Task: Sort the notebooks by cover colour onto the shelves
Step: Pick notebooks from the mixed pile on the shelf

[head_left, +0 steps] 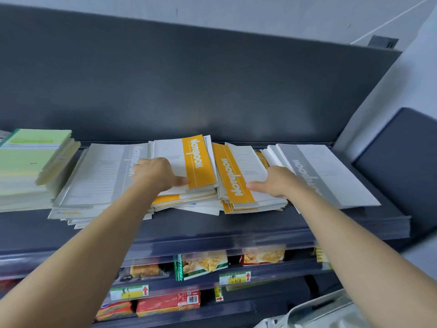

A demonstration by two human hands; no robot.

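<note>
Notebooks lie in stacks on the dark top shelf [212, 223]. A green stack [30, 162] is at the far left, then a grey-banded stack [99, 174]. Two orange-banded stacks sit in the middle: one [197, 162] under my left hand [153, 174], the other [236, 178] under my right hand [276, 181]. Another grey-banded stack [326, 174] is at the right. Both hands rest flat on the top covers with fingers spread over the white parts; neither hand is closed round a notebook.
Lower shelves hold snack packets [201, 263] and red boxes [168, 303] behind price tags [234, 278]. A dark back panel [189, 91] rises behind the stacks. A dark box [402, 157] stands at the right, a pale bag [326, 311] at the bottom right.
</note>
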